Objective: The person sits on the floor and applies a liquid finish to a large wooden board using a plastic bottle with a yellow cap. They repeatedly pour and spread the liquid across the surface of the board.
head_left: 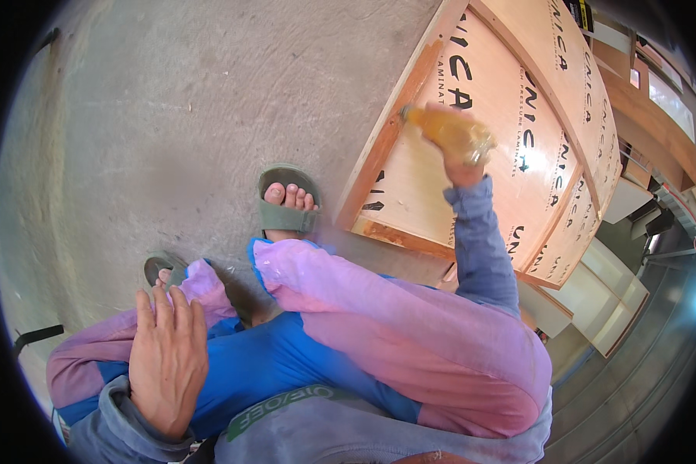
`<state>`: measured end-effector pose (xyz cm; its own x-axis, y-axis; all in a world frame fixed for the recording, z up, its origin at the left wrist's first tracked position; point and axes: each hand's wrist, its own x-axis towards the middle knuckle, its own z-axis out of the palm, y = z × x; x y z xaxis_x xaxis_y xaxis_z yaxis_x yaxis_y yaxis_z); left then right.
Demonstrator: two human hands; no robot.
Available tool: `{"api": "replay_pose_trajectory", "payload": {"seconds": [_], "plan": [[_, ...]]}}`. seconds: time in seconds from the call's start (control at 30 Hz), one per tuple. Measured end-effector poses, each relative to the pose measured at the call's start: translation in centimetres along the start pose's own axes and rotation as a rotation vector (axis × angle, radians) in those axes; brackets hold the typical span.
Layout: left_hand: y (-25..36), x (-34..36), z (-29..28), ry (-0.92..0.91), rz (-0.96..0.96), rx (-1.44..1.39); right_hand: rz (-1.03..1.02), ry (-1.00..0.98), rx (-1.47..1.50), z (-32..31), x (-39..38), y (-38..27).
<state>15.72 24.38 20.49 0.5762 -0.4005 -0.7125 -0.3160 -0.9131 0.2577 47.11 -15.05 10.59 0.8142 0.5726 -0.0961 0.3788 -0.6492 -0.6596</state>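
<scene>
My right hand (465, 170) is wrapped round a squeeze bottle (450, 130) of amber liquid, slightly blurred. The bottle lies tipped over, its narrow nozzle pointing left, at or just above a brown strip of wood (417, 83) along the near left edge of a large wooden panel frame (414, 182). Whether the nozzle touches the wood, I cannot tell. Resting on my left leg, my left hand (168, 359) holds nothing; its fingers are stretched out, back of the hand upward.
Thin wooden ribs (530, 62) divide the panel, which has printed sheet inside. Cabinet parts and boards (607, 290) stand behind it on the right. My sandalled feet (286, 205) are on the grey concrete floor (162, 116). A ribbed metal shutter (657, 332) is at far right.
</scene>
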Motion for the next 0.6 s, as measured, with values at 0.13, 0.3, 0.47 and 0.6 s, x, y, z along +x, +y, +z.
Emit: {"api": "replay_pose_trajectory", "payload": {"seconds": [0.13, 0.3, 0.47, 0.6], "plan": [[0.0, 0.0, 0.6, -0.005, 0.038, -0.011, -0.147, 0.162, -0.298, -2.6, 6.5, 3.9], [-0.2, 0.0, 1.3, -0.012, 0.022, -0.003, 0.073, 0.217, -0.344, -5.3, 12.6, 2.9], [0.1, -0.3, 1.1, 0.011, 0.004, -0.016, -0.042, 0.033, -0.161, -4.7, 8.6, 4.3], [0.1, 0.1, 1.0, 0.022, 0.017, -0.039, 0.073, -0.097, 0.026, -1.1, 2.3, -0.9]]}}
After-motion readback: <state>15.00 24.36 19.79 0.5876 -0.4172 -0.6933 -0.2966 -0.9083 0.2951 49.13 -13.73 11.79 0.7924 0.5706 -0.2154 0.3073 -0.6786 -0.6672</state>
